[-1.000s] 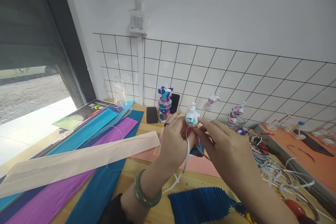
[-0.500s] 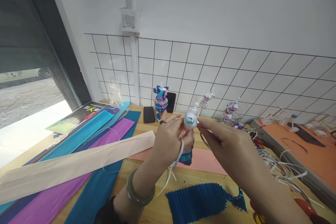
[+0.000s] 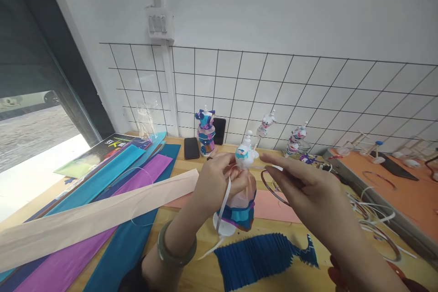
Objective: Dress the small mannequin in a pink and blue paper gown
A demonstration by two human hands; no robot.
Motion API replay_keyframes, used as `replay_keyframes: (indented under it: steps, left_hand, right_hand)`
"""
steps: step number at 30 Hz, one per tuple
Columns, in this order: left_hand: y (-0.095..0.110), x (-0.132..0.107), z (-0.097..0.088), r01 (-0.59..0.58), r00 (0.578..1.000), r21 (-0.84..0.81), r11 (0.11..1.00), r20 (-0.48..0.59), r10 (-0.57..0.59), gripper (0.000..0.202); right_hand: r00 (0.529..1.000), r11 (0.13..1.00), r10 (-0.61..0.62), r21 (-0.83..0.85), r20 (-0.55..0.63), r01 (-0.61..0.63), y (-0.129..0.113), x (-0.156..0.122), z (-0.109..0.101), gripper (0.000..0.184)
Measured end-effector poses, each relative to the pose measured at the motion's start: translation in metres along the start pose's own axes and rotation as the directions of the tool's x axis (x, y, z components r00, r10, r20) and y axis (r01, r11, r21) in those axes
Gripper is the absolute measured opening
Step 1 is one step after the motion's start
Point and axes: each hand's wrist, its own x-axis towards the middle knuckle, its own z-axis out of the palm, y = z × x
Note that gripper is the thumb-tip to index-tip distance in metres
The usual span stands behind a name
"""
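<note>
My left hand (image 3: 215,180) is closed around the waist of a small white dress form (image 3: 245,157) with blue paint on its chest. Gathered pale pink cloth (image 3: 241,196) flares below my fingers as a skirt, with a blue and purple band at its hem. A white ribbon (image 3: 224,205) hangs from the waist past my left fingers. My right hand (image 3: 304,187), just right of the form, pinches a thin stretch of the ribbon that runs out from the waist. A dark, curved loop (image 3: 273,189) shows beside the right fingers. Pleated dark blue cloth (image 3: 255,260) lies in front.
Long strips of peach (image 3: 102,207), purple (image 3: 71,248) and teal cloth (image 3: 126,237) cover the left side. A decorated dress form (image 3: 206,132) stands at the back beside a phone (image 3: 191,148). Ribbon coils (image 3: 372,219) and an orange-lined tray (image 3: 404,200) are at right.
My right hand has drawn away from the dress form to the right, with the thin ribbon stretched between. More of the pink skirt and the white base below it now shows.
</note>
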Motion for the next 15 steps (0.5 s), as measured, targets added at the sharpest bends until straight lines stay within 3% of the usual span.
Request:
replay_keyframes:
  steps: [7,12,15]
  left_hand:
    - [0.000,-0.001,-0.004,0.107,0.990,-0.095,0.990,0.104,-0.097,0.009]
    - [-0.001,-0.002,-0.004,0.193,0.975,-0.307,0.932,0.164,-0.148,0.020]
    - [-0.002,-0.002,-0.004,0.229,0.967,-0.322,0.919,0.186,-0.176,0.023]
  right_hand:
    - [0.992,0.989,-0.109,-0.091,0.058,0.114,0.010,0.004,-0.006,0.021]
    - [0.990,0.992,-0.100,-0.061,0.096,0.106,0.012,0.002,-0.009,0.026]
    - [0.989,0.988,-0.106,-0.098,0.101,0.116,0.012,0.001,-0.011,0.029]
